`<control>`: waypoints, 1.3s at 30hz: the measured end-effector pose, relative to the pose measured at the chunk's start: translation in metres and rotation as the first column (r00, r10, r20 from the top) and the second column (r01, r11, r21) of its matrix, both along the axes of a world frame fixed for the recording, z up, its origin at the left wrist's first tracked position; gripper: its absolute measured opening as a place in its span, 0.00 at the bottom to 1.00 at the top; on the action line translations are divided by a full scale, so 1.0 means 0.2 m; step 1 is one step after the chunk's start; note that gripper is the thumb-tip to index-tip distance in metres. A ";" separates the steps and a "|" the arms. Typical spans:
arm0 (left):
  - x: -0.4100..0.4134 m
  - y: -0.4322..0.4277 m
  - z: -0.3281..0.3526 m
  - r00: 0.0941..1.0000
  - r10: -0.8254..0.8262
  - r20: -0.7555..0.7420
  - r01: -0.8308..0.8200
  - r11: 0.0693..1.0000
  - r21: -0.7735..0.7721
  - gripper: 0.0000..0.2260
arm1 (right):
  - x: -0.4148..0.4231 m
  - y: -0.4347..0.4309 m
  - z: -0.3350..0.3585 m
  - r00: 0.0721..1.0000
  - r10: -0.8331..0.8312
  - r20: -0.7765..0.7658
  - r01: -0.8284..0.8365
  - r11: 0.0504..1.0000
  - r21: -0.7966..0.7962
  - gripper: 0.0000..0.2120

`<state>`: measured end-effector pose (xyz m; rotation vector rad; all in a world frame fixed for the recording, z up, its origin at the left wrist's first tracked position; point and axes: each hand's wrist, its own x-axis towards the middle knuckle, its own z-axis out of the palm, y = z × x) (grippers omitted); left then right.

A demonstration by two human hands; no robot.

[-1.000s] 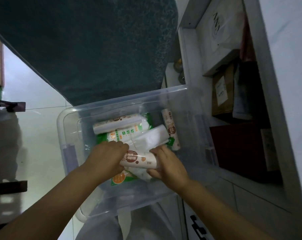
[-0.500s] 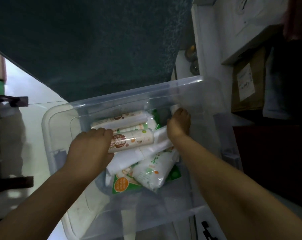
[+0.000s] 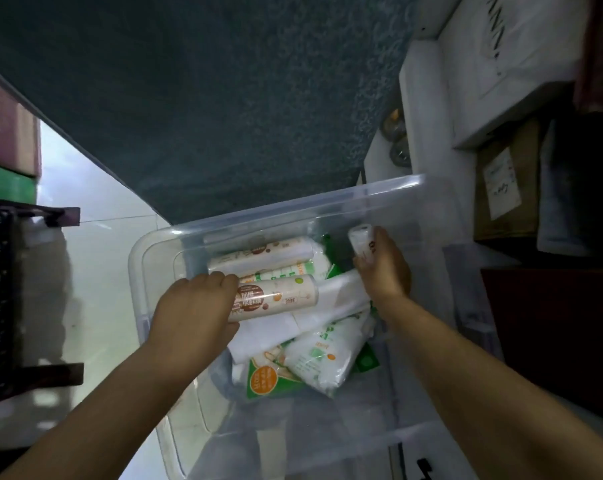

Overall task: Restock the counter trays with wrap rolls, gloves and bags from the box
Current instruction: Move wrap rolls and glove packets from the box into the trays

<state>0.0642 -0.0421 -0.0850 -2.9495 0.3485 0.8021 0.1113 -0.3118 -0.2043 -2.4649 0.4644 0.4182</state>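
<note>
Evidently the picking step is in hand: inside the clear box, the left hand grips a printed wrap roll near its middle, and the right hand clasps a second roll by its far right wall. Next, I judge, both must lift clear of the rim. No counter tray shows, and dim light blurs which packets hold gloves or bags.
</note>
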 end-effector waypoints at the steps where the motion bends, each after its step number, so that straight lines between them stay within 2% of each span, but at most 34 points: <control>1: 0.00 0.00 0.03 1.000 -0.006 0.009 0.006 1.000 0.006 0.23 | -0.02 -0.01 0.07 0.999 -0.026 0.035 0.023 0.996 0.092 0.18; 2: 0.00 0.00 0.06 1.000 -0.009 0.016 0.008 1.000 0.010 0.23 | -0.04 -0.01 0.14 0.996 -0.077 0.047 0.066 0.978 0.199 0.20; 4: 0.00 0.01 0.13 0.998 0.001 0.060 -0.001 1.000 -0.001 0.23 | -0.07 -0.02 0.29 0.990 -0.124 0.064 0.099 0.947 0.304 0.24; 10: -0.06 0.04 0.44 0.994 -0.023 0.105 0.034 0.994 -0.105 0.22 | -0.25 -0.04 0.77 0.973 -0.104 0.207 0.056 0.972 0.227 0.27; 16: -0.13 -0.01 0.83 0.971 -0.144 0.191 0.180 0.965 -0.190 0.16 | -0.60 -0.02 1.38 0.907 -0.151 0.394 0.074 0.976 0.203 0.31; 22: -0.23 -0.26 1.20 0.928 -0.260 0.267 0.337 0.891 -0.305 0.09 | -1.05 -0.05 1.92 0.799 -0.123 0.589 0.181 0.983 -0.040 0.32; 27: -0.40 -0.57 1.40 0.830 -0.397 0.392 0.537 0.760 -0.366 0.09 | -1.47 -0.16 2.21 0.746 -0.099 0.659 0.358 0.893 -0.272 0.33; 30: -0.54 -0.77 1.49 0.773 -0.454 0.443 0.625 0.664 -0.410 0.09 | -1.75 -0.26 2.32 0.749 -0.097 0.655 0.442 0.811 -0.385 0.33; 35: -0.81 -1.06 1.57 0.685 -0.561 0.465 0.729 0.532 -0.431 0.13 | -2.25 -0.47 2.38 0.768 -0.189 0.611 0.550 0.684 -0.480 0.34; 39: -1.03 -1.25 1.61 0.616 -0.611 0.497 0.787 0.486 -0.379 0.14 | -2.65 -0.68 2.36 0.810 -0.277 0.518 0.561 0.622 -0.546 0.35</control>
